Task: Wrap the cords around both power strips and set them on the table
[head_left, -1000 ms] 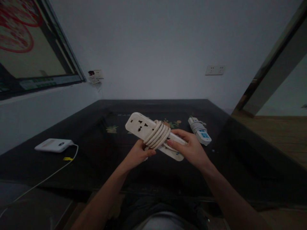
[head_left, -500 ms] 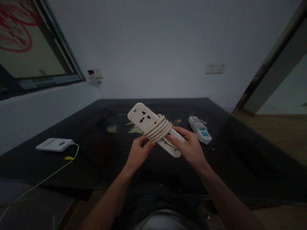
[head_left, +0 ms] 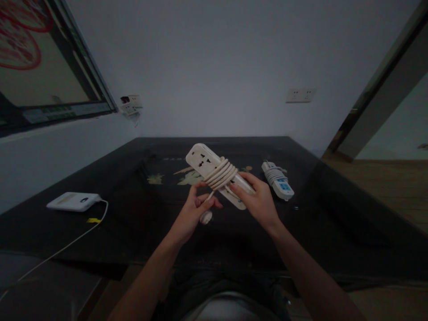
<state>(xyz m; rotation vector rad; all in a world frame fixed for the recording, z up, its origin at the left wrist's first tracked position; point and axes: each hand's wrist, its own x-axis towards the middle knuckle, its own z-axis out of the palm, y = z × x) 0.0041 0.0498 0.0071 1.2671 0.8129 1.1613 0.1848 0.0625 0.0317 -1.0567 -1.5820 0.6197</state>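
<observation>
A white power strip (head_left: 207, 161) is held tilted above the dark table, its own cord (head_left: 221, 174) wound several times around its middle. My right hand (head_left: 256, 198) grips the strip's lower right end, thumb on top. At the left of the coil, my left hand (head_left: 195, 207) pinches the loose end of the cord between thumb and fingers. The plug (head_left: 206, 217) hangs just below that hand. Some fingers of my right hand are hidden behind the strip.
A second power strip (head_left: 278, 180) with blue sockets and a wound grey cord lies to the right on the black table (head_left: 140, 156). At the left rests a white power bank (head_left: 74, 201) with a cable running off the front edge. Wall sockets (head_left: 300, 95) are behind.
The plug and a short length of cord now show below my left hand, drawn out from the coil. The strip has shifted slightly right, and my right hand slightly left.
</observation>
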